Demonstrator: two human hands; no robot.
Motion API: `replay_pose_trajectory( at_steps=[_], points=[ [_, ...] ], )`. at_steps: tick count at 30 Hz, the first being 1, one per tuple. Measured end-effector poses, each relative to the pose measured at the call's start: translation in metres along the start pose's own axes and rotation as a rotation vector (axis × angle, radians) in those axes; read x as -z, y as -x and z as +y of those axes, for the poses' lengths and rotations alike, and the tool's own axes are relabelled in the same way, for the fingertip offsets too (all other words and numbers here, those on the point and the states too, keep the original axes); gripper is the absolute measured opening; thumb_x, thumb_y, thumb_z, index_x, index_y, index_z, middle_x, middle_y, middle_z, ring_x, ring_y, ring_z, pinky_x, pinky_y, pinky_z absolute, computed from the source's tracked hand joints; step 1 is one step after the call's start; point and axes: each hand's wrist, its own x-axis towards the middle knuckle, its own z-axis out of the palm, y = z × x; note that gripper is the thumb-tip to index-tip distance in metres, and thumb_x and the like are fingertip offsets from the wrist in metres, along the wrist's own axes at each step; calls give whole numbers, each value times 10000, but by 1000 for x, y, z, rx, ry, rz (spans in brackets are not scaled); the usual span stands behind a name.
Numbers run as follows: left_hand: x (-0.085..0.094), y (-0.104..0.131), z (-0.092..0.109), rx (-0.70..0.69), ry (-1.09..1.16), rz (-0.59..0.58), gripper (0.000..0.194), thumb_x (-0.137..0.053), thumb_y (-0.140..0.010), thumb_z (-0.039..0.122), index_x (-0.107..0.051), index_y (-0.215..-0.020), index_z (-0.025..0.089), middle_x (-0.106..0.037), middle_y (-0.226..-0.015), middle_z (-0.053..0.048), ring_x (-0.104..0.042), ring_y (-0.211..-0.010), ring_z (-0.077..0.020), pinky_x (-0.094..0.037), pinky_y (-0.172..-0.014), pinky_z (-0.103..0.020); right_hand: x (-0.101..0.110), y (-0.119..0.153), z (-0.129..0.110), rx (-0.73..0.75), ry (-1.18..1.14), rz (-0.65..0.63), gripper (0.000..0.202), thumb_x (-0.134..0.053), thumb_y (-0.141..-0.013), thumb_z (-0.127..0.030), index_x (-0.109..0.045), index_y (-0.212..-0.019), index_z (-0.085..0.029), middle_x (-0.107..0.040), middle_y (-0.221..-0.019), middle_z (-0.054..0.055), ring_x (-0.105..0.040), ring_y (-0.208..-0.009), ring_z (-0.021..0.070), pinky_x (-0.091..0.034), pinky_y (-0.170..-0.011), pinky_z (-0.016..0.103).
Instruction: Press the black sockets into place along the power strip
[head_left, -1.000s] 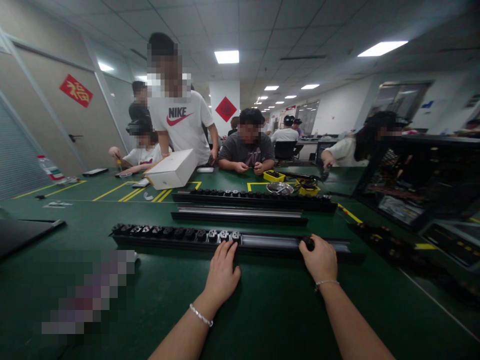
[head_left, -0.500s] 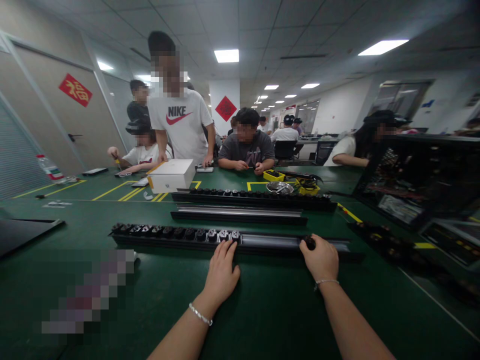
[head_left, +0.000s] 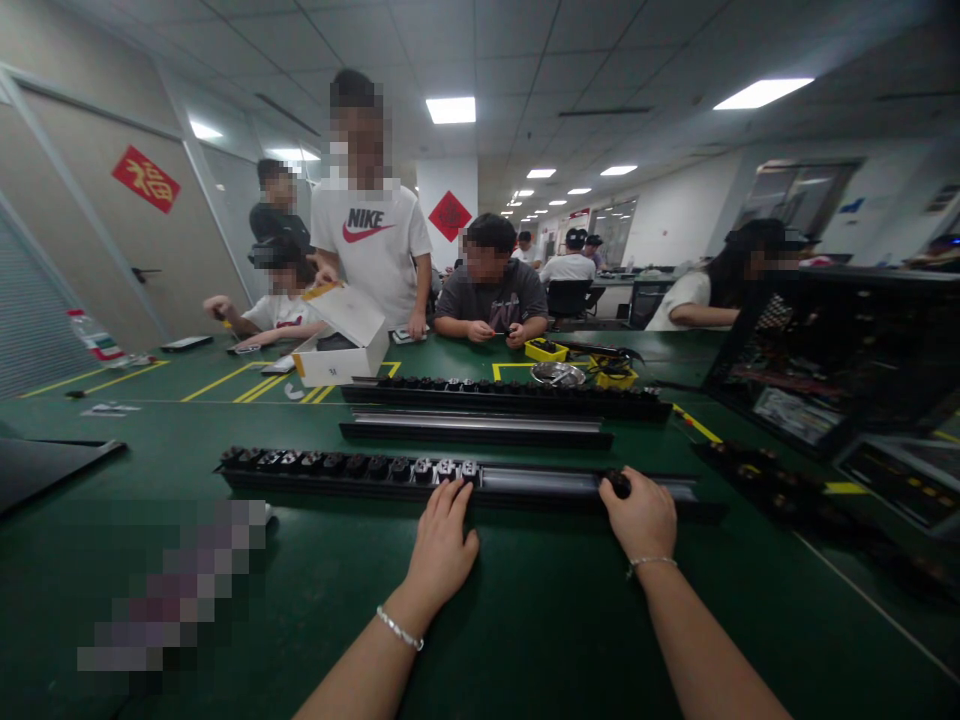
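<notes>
A long black rail (head_left: 540,484), like a power strip housing, lies crosswise before me. Black and silver socket modules (head_left: 360,466) fill its left half, while its right half shows a bare grey channel. My left hand (head_left: 441,540) is open, its fingers stretched out against the front edge beside the last silver modules. Farther right, my right hand (head_left: 641,515) is closed around a small black socket module (head_left: 619,484) over the bare channel. Its underside is hidden by the fingers, so I cannot tell whether it touches the rail.
Behind lie a second bare rail (head_left: 480,427) and a filled rail (head_left: 517,393). A metal bowl (head_left: 557,375) and a yellow bin (head_left: 545,350) stand farther back. Black strips (head_left: 780,500) and an open computer case (head_left: 832,360) occupy the right. Co-workers are across the table, one at a white box (head_left: 337,362).
My hands keep their places on the rail. Across the table, the standing person has lifted the white box's lid and shifted slightly to the right.
</notes>
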Motion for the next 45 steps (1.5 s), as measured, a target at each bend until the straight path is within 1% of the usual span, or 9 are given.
replay_pose_trajectory(
  at_steps=[9,14,19,27,39,45],
  points=[
    [1,1,2,14,3,-9,580,-452,-772,193,-367,-1345,216,-382,-1405,-59,-250,-1341,-253,-277,-1087,-464,2,0,1,-6,-16,18,428,-418,-789,-426,-617,-1003,-113,-624,-1072,147,-522,-1037,265,-309,-954,415],
    [0,0,2,-10,-7,23,585,-459,-750,161,-385,-1329,203,-403,-1384,-64,-273,-1328,-242,-274,-1092,-446,-1,0,4,-6,-10,32,441,-425,-785,-415,-614,-1025,-96,-618,-1095,156,-510,-1068,263,-298,-971,402],
    [0,0,1,-11,-5,24,577,-463,-756,166,-389,-1327,199,-405,-1381,-68,-275,-1326,-245,-283,-1086,-447,0,1,4,-23,-11,31,460,-418,-790,-422,-606,-1051,-93,-613,-1107,150,-501,-1079,263,-283,-989,405],
    [1,0,1,-1,-9,3,589,-462,-759,169,-372,-1340,207,-389,-1395,-65,-262,-1331,-254,-289,-1081,-461,1,-1,6,-31,17,27,460,-414,-792,-424,-611,-1036,-88,-610,-1106,161,-504,-1078,274,-310,-969,415],
    [3,0,2,7,3,-10,580,-459,-770,188,-369,-1342,217,-384,-1401,-56,-254,-1335,-254,-290,-1081,-472,1,-3,10,-62,8,40,430,-417,-786,-409,-615,-1011,-102,-616,-1104,150,-510,-1073,270,-279,-983,427],
    [2,0,1,-9,-1,14,590,-464,-755,168,-374,-1337,215,-397,-1392,-59,-266,-1330,-251,-285,-1084,-466,0,-4,11,-88,-6,58,420,-425,-766,-398,-620,-989,-100,-615,-1114,149,-516,-1059,269,-284,-970,415]
  ],
)
